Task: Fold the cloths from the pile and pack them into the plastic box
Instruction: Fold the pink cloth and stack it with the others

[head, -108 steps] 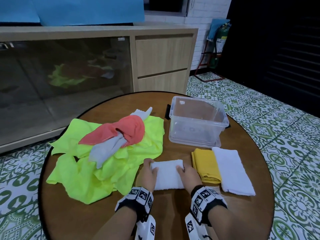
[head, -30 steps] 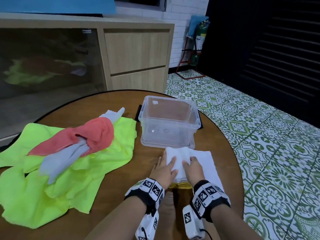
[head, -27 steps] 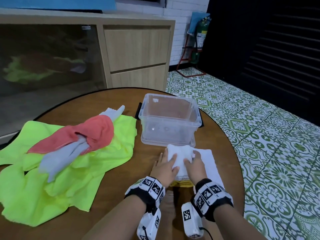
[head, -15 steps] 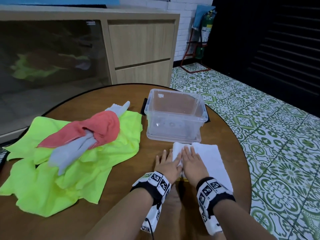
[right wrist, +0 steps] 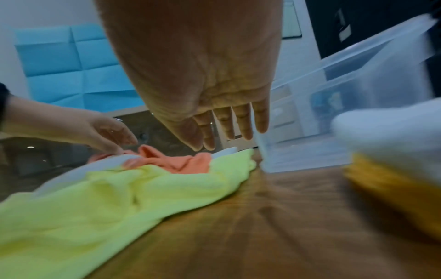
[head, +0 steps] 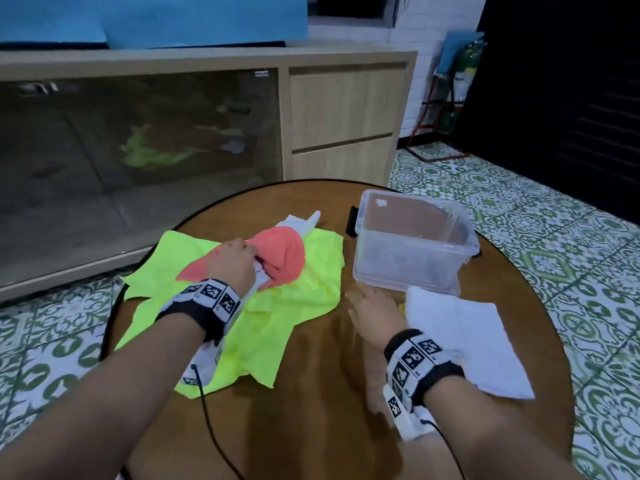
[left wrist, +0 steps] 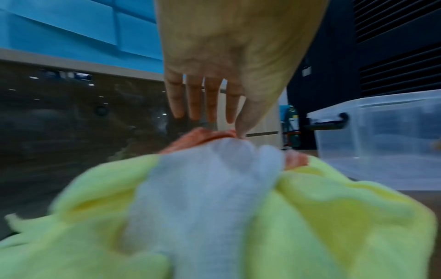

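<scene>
Head view finds the left hand over the unfolded pile, at the seam where the coral cloth overlaps the pale grey cloth. Left wrist view shows its fingers straight and the thumb tip just touching the coral fold; nothing is gripped yet. The right hand hovers flat and relaxed above the bare round table, between the neon yellow cloth and the folded stack, and holds nothing.

Location of task items: the pile lies at the left of the table, coral and grey on top of the neon yellow sheet. The folded white cloth lies just in front of the plastic box, with a second folded white piece and a mustard cloth stacked at its left edge. The box stands open; nothing can be made out inside it.

Assessment: the step in hand appears to be drawing the next cloth from the pile. Recommended practice: pinch one layer only, near a corner or hem, since coral and grey are tangled and may rise together. Lift upward before pulling sideways, so the neon sheet is not dragged toward the table edge. The free right hand is well placed to pin the neon sheet down, or to take a second corner. Risk noted: a sweep to the right could disturb the folded stack
</scene>
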A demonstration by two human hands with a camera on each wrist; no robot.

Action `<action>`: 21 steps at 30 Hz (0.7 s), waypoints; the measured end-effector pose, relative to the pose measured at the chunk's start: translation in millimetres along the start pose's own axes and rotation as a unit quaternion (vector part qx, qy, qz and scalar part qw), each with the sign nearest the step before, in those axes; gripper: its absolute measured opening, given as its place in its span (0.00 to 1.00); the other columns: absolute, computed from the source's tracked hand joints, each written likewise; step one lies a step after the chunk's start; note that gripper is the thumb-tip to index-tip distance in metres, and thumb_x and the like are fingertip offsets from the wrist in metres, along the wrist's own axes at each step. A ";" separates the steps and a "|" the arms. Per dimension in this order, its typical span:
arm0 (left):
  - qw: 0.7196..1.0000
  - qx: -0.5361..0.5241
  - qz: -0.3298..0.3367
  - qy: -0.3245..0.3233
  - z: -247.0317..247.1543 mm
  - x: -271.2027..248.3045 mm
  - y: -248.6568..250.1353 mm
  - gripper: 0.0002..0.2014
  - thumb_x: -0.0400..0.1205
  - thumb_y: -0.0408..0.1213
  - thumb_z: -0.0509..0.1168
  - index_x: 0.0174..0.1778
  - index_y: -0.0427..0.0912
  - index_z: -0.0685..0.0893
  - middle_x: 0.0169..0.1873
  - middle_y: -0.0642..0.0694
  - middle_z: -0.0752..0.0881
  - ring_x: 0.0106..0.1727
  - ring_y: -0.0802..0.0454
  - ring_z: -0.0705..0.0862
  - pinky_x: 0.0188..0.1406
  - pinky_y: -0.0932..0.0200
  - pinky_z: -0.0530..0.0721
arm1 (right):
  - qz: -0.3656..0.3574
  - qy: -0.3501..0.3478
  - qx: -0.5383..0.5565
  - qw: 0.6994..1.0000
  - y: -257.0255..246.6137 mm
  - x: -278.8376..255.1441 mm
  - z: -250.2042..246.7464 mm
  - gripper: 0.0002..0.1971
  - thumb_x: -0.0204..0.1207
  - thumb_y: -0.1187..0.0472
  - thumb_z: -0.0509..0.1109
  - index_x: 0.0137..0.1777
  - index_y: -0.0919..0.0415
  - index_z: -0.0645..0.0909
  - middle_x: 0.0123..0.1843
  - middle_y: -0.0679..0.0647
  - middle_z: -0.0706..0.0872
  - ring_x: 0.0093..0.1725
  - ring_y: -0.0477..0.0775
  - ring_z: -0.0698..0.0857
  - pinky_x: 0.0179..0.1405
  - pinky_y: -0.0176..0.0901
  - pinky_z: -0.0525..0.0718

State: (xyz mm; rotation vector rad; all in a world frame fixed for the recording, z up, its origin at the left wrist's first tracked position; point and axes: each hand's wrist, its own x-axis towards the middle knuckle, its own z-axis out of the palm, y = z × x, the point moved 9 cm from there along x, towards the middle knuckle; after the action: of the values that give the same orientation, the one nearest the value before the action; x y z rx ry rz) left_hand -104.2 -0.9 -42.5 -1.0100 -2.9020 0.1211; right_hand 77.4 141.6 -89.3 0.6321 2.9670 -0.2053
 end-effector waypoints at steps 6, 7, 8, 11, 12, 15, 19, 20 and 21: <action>0.994 -0.009 -0.087 -0.071 9.0 2.3 -43.0 0.15 0.84 0.31 0.54 0.63 0.38 0.81 0.59 0.40 0.84 0.58 0.42 0.84 0.51 0.52 0.80 | -0.068 0.016 0.072 0.995 -77.2 23.7 -6.7 0.21 0.83 0.63 0.56 0.76 0.58 0.68 0.77 0.57 0.68 0.72 0.60 0.71 0.68 0.51 0.73; 0.995 -0.032 -0.073 -0.052 1.2 5.3 -35.6 0.14 0.85 0.32 0.53 0.61 0.38 0.82 0.57 0.39 0.85 0.57 0.41 0.85 0.49 0.52 0.80 | -0.072 0.023 0.084 0.994 -85.6 25.9 -12.4 0.21 0.83 0.63 0.56 0.75 0.59 0.69 0.75 0.57 0.70 0.71 0.60 0.72 0.66 0.51 0.74; 0.996 -0.055 -0.056 -0.031 -9.1 7.5 -27.3 0.14 0.85 0.32 0.53 0.59 0.37 0.82 0.56 0.37 0.85 0.56 0.39 0.85 0.47 0.51 0.79 | -0.074 0.033 0.093 0.992 -92.5 28.8 -19.4 0.21 0.82 0.64 0.57 0.75 0.59 0.69 0.73 0.58 0.72 0.69 0.61 0.73 0.64 0.52 0.76; 0.995 -0.098 -0.007 0.030 -48.7 7.0 -0.7 0.13 0.85 0.32 0.52 0.58 0.36 0.79 0.56 0.36 0.83 0.57 0.37 0.83 0.48 0.49 0.78 | -0.056 0.094 0.156 0.982 -104.3 35.7 -53.1 0.22 0.81 0.63 0.58 0.76 0.58 0.64 0.66 0.61 0.78 0.62 0.64 0.79 0.55 0.57 0.81; 0.992 -0.116 0.000 0.050 -63.0 4.0 6.3 0.13 0.85 0.32 0.51 0.59 0.36 0.78 0.57 0.36 0.83 0.58 0.37 0.82 0.48 0.50 0.76 | -0.041 0.123 0.201 0.971 -104.2 36.1 -67.1 0.23 0.81 0.62 0.58 0.76 0.56 0.62 0.65 0.61 0.78 0.61 0.64 0.80 0.53 0.57 0.81; 0.982 -0.119 0.064 0.129 -105.1 -12.3 33.8 0.13 0.86 0.39 0.49 0.59 0.40 0.77 0.58 0.38 0.83 0.60 0.39 0.81 0.46 0.52 0.74 | -0.002 0.225 0.243 0.944 -99.8 30.3 -112.0 0.24 0.81 0.62 0.57 0.77 0.56 0.62 0.69 0.60 0.75 0.65 0.64 0.76 0.58 0.55 0.77; 0.962 -0.084 0.156 0.208 -150.8 -43.3 58.7 0.12 0.84 0.41 0.54 0.58 0.45 0.78 0.56 0.43 0.85 0.59 0.42 0.82 0.47 0.50 0.77 | 0.021 0.263 0.207 0.942 -87.1 16.4 -148.7 0.10 0.81 0.60 0.57 0.56 0.60 0.77 0.58 0.62 0.83 0.59 0.66 0.80 0.51 0.53 0.76; 0.958 -0.086 0.158 0.223 -161.4 -49.3 57.7 0.11 0.83 0.41 0.55 0.57 0.45 0.78 0.56 0.44 0.85 0.59 0.42 0.82 0.47 0.51 0.77 | 0.031 0.250 0.222 0.942 -79.9 11.5 -152.1 0.08 0.79 0.60 0.59 0.52 0.60 0.78 0.53 0.62 0.85 0.56 0.66 0.82 0.50 0.52 0.79; 0.955 -0.090 0.156 0.235 -171.5 -54.8 56.2 0.11 0.82 0.41 0.56 0.58 0.46 0.79 0.56 0.44 0.85 0.59 0.42 0.82 0.47 0.51 0.77 | 0.042 0.239 0.236 0.941 -72.3 5.1 -155.4 0.06 0.77 0.62 0.60 0.50 0.59 0.78 0.51 0.63 0.86 0.54 0.66 0.83 0.49 0.52 0.81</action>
State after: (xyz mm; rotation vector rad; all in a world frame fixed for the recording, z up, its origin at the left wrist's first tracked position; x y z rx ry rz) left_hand -11.5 17.9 120.7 -1.3099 -2.3409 -0.3290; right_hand 32.1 101.9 71.3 0.9796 3.3566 -0.8951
